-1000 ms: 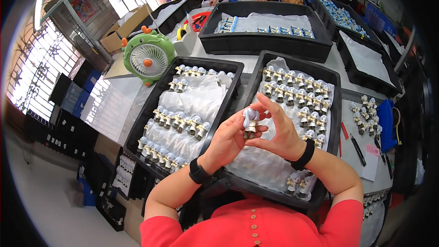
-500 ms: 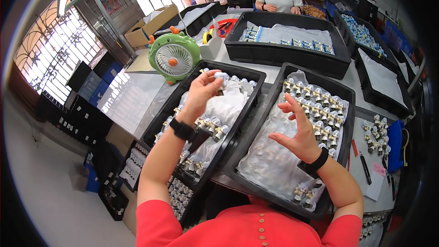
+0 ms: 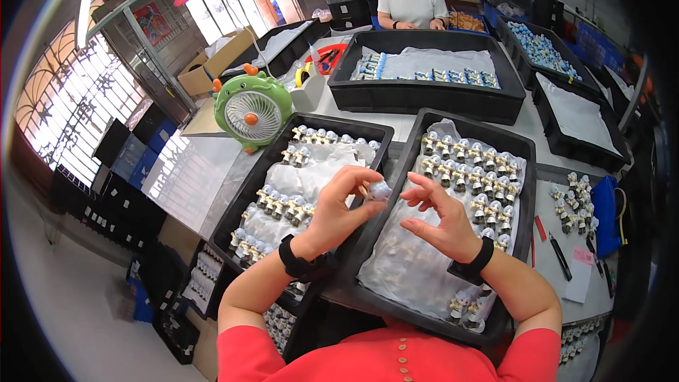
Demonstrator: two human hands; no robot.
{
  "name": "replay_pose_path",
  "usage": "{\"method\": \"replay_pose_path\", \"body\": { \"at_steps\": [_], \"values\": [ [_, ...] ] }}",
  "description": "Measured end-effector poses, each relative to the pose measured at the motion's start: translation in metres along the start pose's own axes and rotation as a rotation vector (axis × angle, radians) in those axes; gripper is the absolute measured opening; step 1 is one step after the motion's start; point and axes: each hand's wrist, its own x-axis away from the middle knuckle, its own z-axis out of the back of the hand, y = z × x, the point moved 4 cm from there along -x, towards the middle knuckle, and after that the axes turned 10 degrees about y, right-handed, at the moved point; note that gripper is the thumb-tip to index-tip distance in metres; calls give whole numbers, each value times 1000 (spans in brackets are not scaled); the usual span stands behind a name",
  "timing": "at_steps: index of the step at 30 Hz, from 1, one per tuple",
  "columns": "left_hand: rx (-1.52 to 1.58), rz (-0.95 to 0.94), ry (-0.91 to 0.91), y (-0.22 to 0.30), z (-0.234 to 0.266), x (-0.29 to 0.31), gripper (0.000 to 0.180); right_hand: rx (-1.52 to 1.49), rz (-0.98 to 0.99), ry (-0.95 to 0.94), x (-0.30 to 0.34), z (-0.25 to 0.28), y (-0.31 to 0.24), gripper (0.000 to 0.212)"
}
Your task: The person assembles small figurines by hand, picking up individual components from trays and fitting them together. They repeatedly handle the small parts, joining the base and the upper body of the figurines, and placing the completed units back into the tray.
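Observation:
Between the thumb and fingers of my left hand (image 3: 344, 206) is a small figurine (image 3: 378, 191) with a pale blue-white head. It is above the gap between two black trays. Close beside it, my right hand (image 3: 440, 218) has its fingers spread and holds nothing. Rows of similar figurines (image 3: 483, 178) lie on white sheeting in the right tray (image 3: 527, 191), with a few more at its near corner. The left tray (image 3: 230, 223) also bears rows of figurines (image 3: 283, 205) on white sheets, with bare sheeting between rows.
A green fan (image 3: 252, 110) stands behind the left tray. Farther back is a large black tray (image 3: 424, 99) of blue-and-white pieces. Loose figurines (image 3: 574, 205), a pen (image 3: 560, 256) and a blue pouch (image 3: 606, 216) lie at right. A person (image 3: 413, 3) sits across the table.
My left hand has brought the figurine from the far part of the left tray nearer and to the right. My right hand has moved slightly left and down, toward it.

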Motion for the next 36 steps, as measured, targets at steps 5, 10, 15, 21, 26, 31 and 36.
{"method": "replay_pose_path", "body": {
  "at_steps": [5, 10, 15, 21, 26, 31, 36],
  "values": [
    [-183, -92, 2, 28, -19, 11, 40, -95, -121, -100, 6, -6, 6, 43],
    [-206, -183, 20, 40, -26, 16, 62, -115, -92, -82, 6, -9, 8, 38],
    [-262, -294, 17, 44, -27, 21, 71, -66, 14, -77, 4, -7, 1, 33],
    [-291, -389, 9, 50, -30, 25, 70, -21, 81, -57, 3, -2, -7, 30],
    [-264, -339, 13, 46, -29, 25, 70, 3, 124, -12, 2, 1, -11, 27],
    [-131, -233, 38, 32, -26, 22, 61, 35, 120, 60, 0, 6, -13, 23],
    [111, -18, -99, 19, -31, 22, 54, 44, 52, 75, 1, 7, -12, 19]
  ]
}}
